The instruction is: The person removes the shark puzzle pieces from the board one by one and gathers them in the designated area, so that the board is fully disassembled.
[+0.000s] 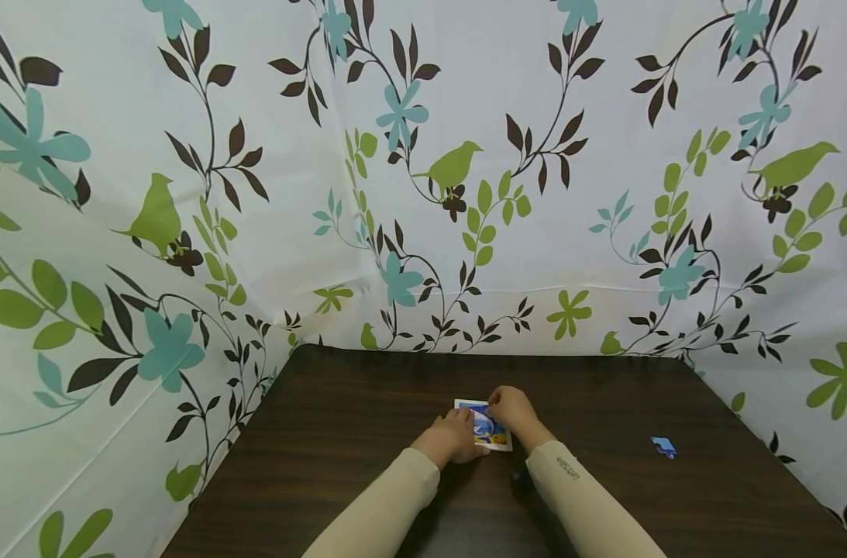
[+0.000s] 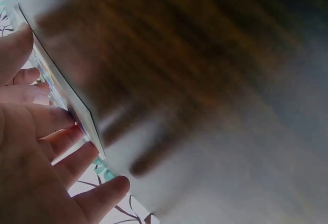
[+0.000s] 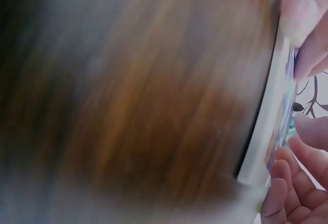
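Note:
A small picture board [image 1: 496, 442], blue and yellow with a white border, lies on the dark wooden table; it looks like a jigsaw puzzle. My left hand [image 1: 454, 435] rests on its left side, fingers extended over the picture. In the left wrist view, the fingers [image 2: 77, 165] reach along the board's edge [image 2: 77, 103]. Over the upper right part of the board, my right hand [image 1: 514, 411] has bent fingers, with fingertips at the picture. The right wrist view shows a thumb [image 3: 302, 14] right at the board's rim [image 3: 261, 137]. I cannot tell whether the right fingertips pinch a piece.
A loose blue jigsaw piece [image 1: 663, 446] lies on the table [image 1: 367, 411], well to the right of the board. Behind and to the left hangs a white cloth [image 1: 270, 217] with birds, leaves and flowers, reaching the table's far edge.

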A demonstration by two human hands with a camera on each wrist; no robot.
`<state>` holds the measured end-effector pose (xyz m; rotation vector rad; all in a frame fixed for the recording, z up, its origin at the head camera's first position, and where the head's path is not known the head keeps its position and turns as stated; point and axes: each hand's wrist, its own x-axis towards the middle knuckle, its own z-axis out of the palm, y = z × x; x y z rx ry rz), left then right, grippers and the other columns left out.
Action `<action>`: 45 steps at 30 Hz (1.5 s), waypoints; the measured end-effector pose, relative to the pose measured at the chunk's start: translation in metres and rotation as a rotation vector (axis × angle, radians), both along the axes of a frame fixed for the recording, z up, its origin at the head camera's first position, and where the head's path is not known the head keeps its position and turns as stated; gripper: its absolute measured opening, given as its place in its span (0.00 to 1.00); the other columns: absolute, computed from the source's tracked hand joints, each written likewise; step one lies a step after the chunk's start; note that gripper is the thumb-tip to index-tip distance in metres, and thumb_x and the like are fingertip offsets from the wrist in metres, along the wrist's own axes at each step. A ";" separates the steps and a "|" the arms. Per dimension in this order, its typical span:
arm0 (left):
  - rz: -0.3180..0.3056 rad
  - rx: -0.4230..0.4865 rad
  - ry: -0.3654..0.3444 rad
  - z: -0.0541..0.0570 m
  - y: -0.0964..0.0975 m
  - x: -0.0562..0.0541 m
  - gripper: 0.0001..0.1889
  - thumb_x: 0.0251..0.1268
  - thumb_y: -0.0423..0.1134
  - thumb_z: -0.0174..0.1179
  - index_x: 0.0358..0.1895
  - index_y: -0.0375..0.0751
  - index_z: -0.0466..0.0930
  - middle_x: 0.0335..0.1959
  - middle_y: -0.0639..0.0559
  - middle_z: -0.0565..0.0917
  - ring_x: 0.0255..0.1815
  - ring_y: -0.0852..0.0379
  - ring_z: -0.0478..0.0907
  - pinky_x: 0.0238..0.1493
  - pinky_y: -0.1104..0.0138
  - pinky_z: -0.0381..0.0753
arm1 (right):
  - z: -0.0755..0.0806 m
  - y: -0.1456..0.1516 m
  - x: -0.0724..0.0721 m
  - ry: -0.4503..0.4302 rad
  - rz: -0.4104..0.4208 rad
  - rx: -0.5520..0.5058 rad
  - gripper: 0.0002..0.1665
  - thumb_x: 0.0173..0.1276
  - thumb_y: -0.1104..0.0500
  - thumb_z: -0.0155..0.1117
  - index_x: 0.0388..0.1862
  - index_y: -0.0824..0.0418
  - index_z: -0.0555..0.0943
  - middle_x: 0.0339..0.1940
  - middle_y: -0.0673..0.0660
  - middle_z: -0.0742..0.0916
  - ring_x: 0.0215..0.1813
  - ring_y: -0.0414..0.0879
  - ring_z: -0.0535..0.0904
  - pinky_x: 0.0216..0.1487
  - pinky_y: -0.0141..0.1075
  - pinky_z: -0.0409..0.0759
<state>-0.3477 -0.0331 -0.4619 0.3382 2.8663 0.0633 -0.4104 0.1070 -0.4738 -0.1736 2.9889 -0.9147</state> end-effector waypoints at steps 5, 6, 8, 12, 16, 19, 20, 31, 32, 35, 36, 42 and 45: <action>-0.004 0.008 -0.005 -0.002 -0.001 -0.001 0.42 0.67 0.66 0.54 0.77 0.46 0.58 0.79 0.53 0.58 0.79 0.52 0.55 0.75 0.52 0.63 | -0.004 -0.003 -0.002 -0.011 -0.024 -0.039 0.13 0.59 0.62 0.71 0.42 0.67 0.84 0.38 0.61 0.86 0.38 0.52 0.81 0.43 0.48 0.82; -0.002 0.008 -0.005 -0.003 0.000 -0.002 0.42 0.67 0.66 0.54 0.77 0.46 0.58 0.79 0.53 0.58 0.79 0.52 0.55 0.75 0.52 0.63 | -0.005 -0.003 -0.003 -0.017 -0.033 -0.051 0.14 0.60 0.61 0.71 0.42 0.68 0.84 0.39 0.62 0.86 0.40 0.53 0.81 0.44 0.49 0.82; -0.001 0.005 -0.004 -0.003 0.001 -0.002 0.42 0.67 0.66 0.54 0.78 0.46 0.58 0.79 0.53 0.58 0.79 0.52 0.55 0.75 0.51 0.63 | -0.006 -0.003 -0.004 -0.030 -0.052 -0.073 0.15 0.60 0.62 0.71 0.44 0.68 0.83 0.42 0.63 0.86 0.42 0.55 0.81 0.47 0.50 0.81; 0.004 -0.003 -0.008 -0.002 0.002 -0.001 0.43 0.67 0.66 0.54 0.78 0.45 0.58 0.79 0.53 0.59 0.79 0.51 0.55 0.75 0.51 0.63 | -0.007 -0.003 -0.004 -0.053 -0.080 -0.123 0.17 0.60 0.63 0.71 0.47 0.68 0.82 0.45 0.65 0.86 0.45 0.56 0.82 0.50 0.52 0.81; 0.009 -0.008 -0.012 0.000 0.003 0.001 0.42 0.68 0.66 0.54 0.78 0.45 0.58 0.78 0.53 0.59 0.79 0.52 0.55 0.75 0.52 0.63 | -0.007 -0.003 -0.004 -0.054 -0.077 -0.130 0.15 0.60 0.63 0.71 0.45 0.67 0.83 0.43 0.63 0.86 0.43 0.55 0.82 0.47 0.50 0.82; 0.007 -0.006 -0.018 0.001 0.003 0.003 0.42 0.69 0.65 0.53 0.78 0.44 0.57 0.79 0.52 0.58 0.79 0.52 0.55 0.75 0.52 0.62 | -0.008 -0.004 -0.005 -0.049 -0.066 -0.128 0.12 0.60 0.63 0.71 0.42 0.66 0.84 0.40 0.62 0.86 0.40 0.54 0.81 0.45 0.49 0.82; 0.006 -0.008 -0.020 0.002 0.003 0.003 0.42 0.69 0.65 0.52 0.78 0.44 0.57 0.79 0.52 0.57 0.80 0.52 0.54 0.75 0.52 0.62 | -0.008 -0.004 -0.005 -0.050 -0.065 -0.131 0.11 0.60 0.63 0.71 0.41 0.66 0.84 0.39 0.62 0.86 0.40 0.53 0.81 0.44 0.48 0.82; 0.008 0.017 -0.054 0.002 0.003 0.006 0.44 0.66 0.67 0.54 0.79 0.46 0.55 0.81 0.51 0.54 0.82 0.53 0.50 0.76 0.50 0.59 | -0.008 -0.003 -0.004 -0.032 -0.051 -0.129 0.10 0.59 0.65 0.72 0.39 0.66 0.81 0.38 0.62 0.84 0.38 0.53 0.80 0.42 0.48 0.81; 0.009 0.019 -0.060 0.001 0.003 0.006 0.44 0.66 0.67 0.54 0.79 0.47 0.55 0.81 0.51 0.54 0.82 0.53 0.49 0.77 0.50 0.59 | -0.008 -0.003 -0.004 -0.031 -0.052 -0.129 0.10 0.60 0.65 0.72 0.39 0.66 0.81 0.37 0.61 0.84 0.39 0.53 0.80 0.42 0.48 0.81; 0.012 0.023 -0.076 0.001 0.003 0.005 0.45 0.66 0.68 0.53 0.79 0.47 0.54 0.82 0.51 0.52 0.82 0.53 0.48 0.77 0.49 0.58 | -0.008 -0.003 -0.004 -0.033 -0.061 -0.130 0.09 0.60 0.65 0.72 0.38 0.65 0.81 0.37 0.61 0.84 0.38 0.52 0.80 0.42 0.47 0.80; 0.012 0.022 -0.079 0.000 0.004 0.005 0.45 0.66 0.68 0.53 0.79 0.47 0.54 0.82 0.51 0.52 0.82 0.53 0.48 0.77 0.48 0.58 | -0.008 -0.002 -0.004 -0.033 -0.063 -0.133 0.09 0.60 0.65 0.72 0.38 0.65 0.81 0.37 0.61 0.84 0.38 0.52 0.80 0.42 0.47 0.80; 0.007 -0.002 -0.069 0.000 0.004 0.004 0.45 0.66 0.69 0.53 0.79 0.48 0.55 0.82 0.51 0.53 0.82 0.54 0.48 0.76 0.46 0.57 | -0.010 0.001 -0.005 -0.038 -0.070 -0.188 0.07 0.60 0.66 0.70 0.37 0.64 0.82 0.36 0.60 0.84 0.38 0.52 0.80 0.40 0.45 0.80; 0.005 -0.015 -0.060 0.002 0.004 0.005 0.45 0.65 0.69 0.53 0.79 0.48 0.55 0.81 0.51 0.54 0.82 0.54 0.49 0.77 0.46 0.57 | -0.011 0.003 -0.005 -0.048 -0.070 -0.224 0.05 0.61 0.66 0.68 0.37 0.64 0.82 0.36 0.60 0.84 0.38 0.51 0.80 0.38 0.44 0.80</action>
